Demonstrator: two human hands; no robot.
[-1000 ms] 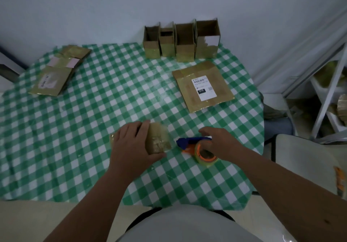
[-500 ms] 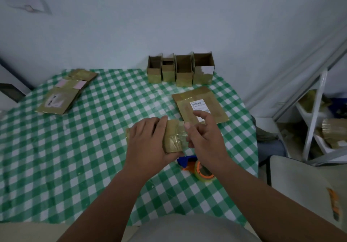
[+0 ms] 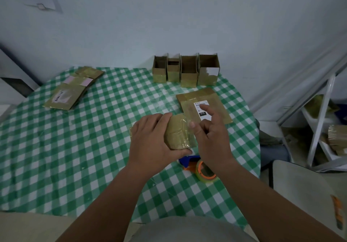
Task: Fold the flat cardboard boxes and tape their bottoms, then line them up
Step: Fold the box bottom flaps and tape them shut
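Beneath the gripping left hand (image 3: 150, 140), the small box (image 3: 178, 134) is half hidden; right hand (image 3: 212, 138) fingers loosely spread.

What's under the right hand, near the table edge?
A tape dispenser lies on the table below the right hand: blue body, orange hub, clear roll. The wrist covers its far side.
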